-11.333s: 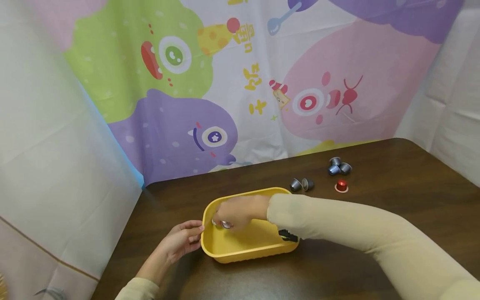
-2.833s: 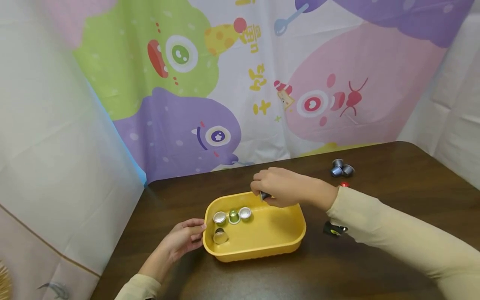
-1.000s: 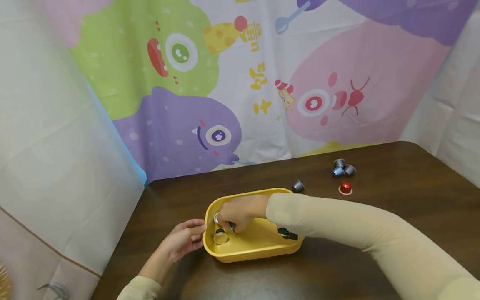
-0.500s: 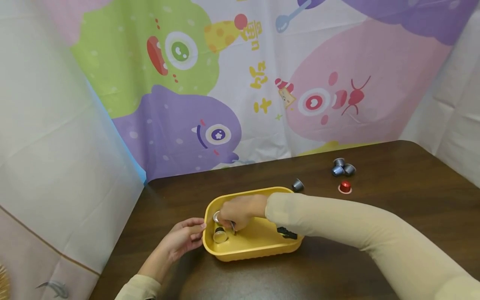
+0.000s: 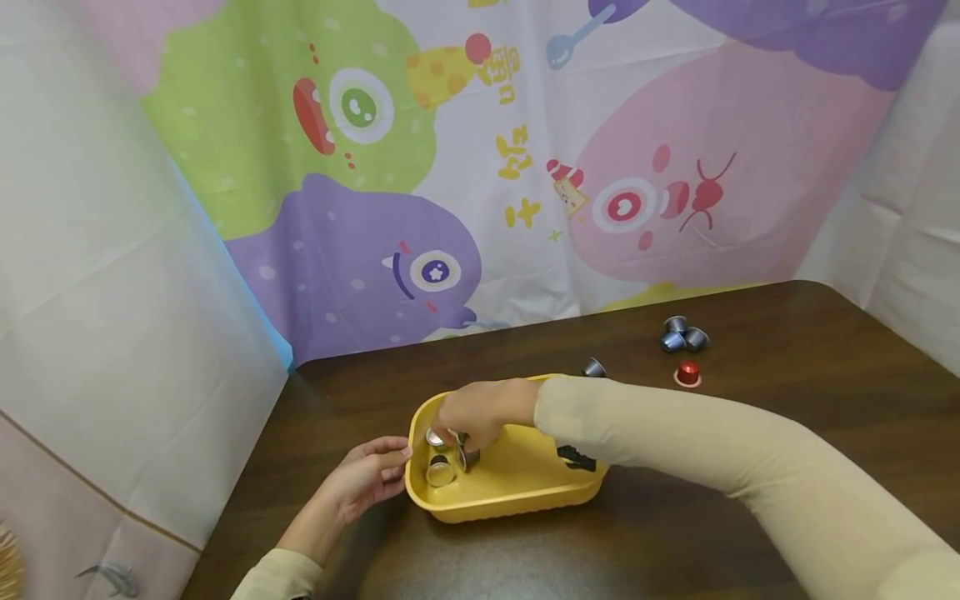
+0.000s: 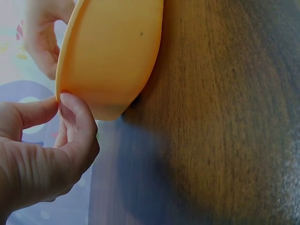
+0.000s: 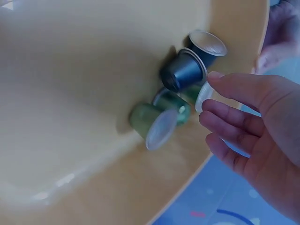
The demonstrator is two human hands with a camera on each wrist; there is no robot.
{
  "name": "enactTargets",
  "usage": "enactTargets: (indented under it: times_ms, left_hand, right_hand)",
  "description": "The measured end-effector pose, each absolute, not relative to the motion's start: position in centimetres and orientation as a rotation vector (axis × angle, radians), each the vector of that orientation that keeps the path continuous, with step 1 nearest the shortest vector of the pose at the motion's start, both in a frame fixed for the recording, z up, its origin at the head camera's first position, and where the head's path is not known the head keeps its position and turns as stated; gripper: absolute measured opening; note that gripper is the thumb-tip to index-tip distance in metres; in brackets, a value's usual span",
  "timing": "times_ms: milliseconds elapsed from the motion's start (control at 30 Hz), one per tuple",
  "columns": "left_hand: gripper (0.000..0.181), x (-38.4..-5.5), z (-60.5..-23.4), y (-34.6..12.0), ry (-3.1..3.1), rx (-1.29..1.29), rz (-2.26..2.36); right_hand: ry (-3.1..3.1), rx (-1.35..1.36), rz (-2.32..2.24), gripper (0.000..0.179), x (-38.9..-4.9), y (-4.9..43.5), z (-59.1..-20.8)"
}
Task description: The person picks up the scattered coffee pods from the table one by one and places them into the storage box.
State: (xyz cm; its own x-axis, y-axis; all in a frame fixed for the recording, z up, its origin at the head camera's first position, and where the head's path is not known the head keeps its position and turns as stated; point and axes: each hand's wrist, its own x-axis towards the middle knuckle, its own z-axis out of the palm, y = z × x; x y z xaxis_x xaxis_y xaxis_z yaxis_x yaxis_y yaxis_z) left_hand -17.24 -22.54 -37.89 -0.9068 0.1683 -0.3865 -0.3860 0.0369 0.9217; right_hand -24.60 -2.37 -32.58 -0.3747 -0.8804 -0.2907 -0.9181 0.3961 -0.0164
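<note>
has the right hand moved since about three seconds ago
Yes, leftward: in the head view the right hand was at the far rim of the yellow tray and now reaches into its left end, by the capsules.

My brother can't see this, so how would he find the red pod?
Find the yellow tray on the dark table. Right of it, farther back, sit three bunched pods; just in front, the red pod stands alone. It's the only red one.
</note>
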Motion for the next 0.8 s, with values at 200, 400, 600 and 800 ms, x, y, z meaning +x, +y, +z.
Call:
enactTargets:
  times_ms: [200,400,600,800]
  left_hand:
    - [0.021,-17.3,-38.0,-22.6,1.941,-0.234,1.924]
    - [0.021,-17.4,-38.0,-22.7,1.951,-0.230,1.910]
    - [0.024,-17.5,-38.0,-22.7,1.956,-0.230,1.900]
    - [0.024,-17.4,-38.0,-22.8,1.957,-0.221,1.901]
  right_hand:
    - [2.446,-1.521,0.176,0.023,-25.1,-0.9,-30.9]
    - [2.482,-1.533,0.107,0.022,-25.9,1.3,-29.7]
    - [2.521,-1.542,-0.006,0.021,-26.8,3.8,-28.9]
    - [2.574,-1.506,-0.155,0.018,-27.8,6.4,-28.6]
